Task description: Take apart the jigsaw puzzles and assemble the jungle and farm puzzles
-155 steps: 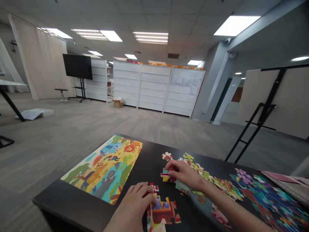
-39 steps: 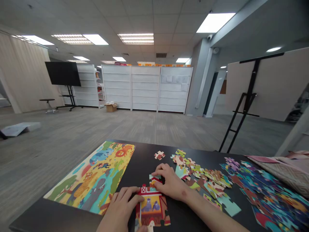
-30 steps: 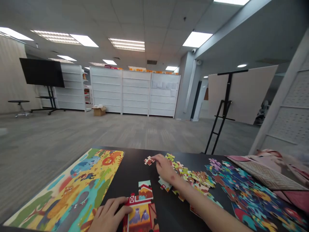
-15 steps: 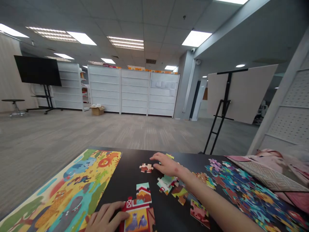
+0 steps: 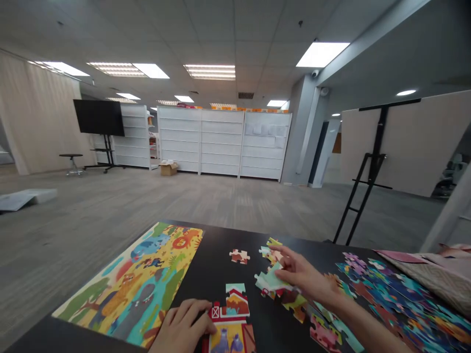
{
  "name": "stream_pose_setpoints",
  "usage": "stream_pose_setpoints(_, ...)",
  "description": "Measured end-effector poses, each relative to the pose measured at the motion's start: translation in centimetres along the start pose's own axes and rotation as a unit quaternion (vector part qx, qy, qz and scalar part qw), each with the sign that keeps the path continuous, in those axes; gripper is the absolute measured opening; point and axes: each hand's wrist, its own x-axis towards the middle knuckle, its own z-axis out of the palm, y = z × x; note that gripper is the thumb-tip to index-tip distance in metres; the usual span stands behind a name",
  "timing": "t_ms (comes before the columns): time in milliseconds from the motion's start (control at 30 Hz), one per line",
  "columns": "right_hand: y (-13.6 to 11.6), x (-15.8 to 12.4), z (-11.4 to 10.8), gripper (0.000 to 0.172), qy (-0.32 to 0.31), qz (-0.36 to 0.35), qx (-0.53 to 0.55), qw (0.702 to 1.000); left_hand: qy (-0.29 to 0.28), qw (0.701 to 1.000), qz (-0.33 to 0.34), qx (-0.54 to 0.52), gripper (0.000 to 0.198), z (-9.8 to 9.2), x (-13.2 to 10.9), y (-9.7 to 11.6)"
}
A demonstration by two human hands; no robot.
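Right hand [image 5: 308, 280] pinching glossy teal cardboard jigsaw piece [image 5: 268, 281], just right of joined red barn section [image 5: 231, 314]; left hand [image 5: 182, 327] open, fingers flat against barn section's left edge; knobby loose pieces [image 5: 324, 333] scattered further right on black table [image 5: 217, 260]

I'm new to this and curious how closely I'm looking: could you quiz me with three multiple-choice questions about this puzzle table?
1. Where does the lone brown-and-white puzzle piece lie?
A) on the animal picture
B) on the bare black table
C) on the cloth

2. What colour is the barn roof?
A) blue
B) green
C) red

3. What is the right hand touching?
A) the barn
B) a pale green piece
C) the cloth

Answers:
1 B, it sits apart from the pile.
2 C, red shows along the roof.
3 B, its fingers are on that piece.
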Motion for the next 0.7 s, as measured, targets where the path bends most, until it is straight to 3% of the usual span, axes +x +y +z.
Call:
stream_pose_setpoints(100,-0.4,-0.4,3.9,0.038,0.007,0.031,0.055,0.998,0.039,0.999,0.004,0.005,0.028,0.4,-0.3,0.0)
stream_pose_setpoints(233,-0.8,-0.6,7.3,0.015,0.07,0.012,-0.1,0.992,0.055,0.998,0.017,0.006,0.023,0.7,-0.8,-0.1)
stream_pose_setpoints(400,-1.9,-0.5,7.7,0.005,0.085,0.007,-0.212,0.974,0.057,0.998,0.018,0.011,0.021,0.6,-1.0,-0.1)
stream_pose_setpoints(567,-2.3,-1.0,7.7,0.009,0.12,-0.01,-0.304,0.945,0.071,0.997,0.011,0.019,0.018,0.8,-1.0,0.2)
stream_pose_setpoints(700,-2.1,-1.2,7.9,0.016,0.103,-0.039,-0.286,0.952,0.084,0.996,0.012,0.023,0.017,1.1,-1.3,0.1)
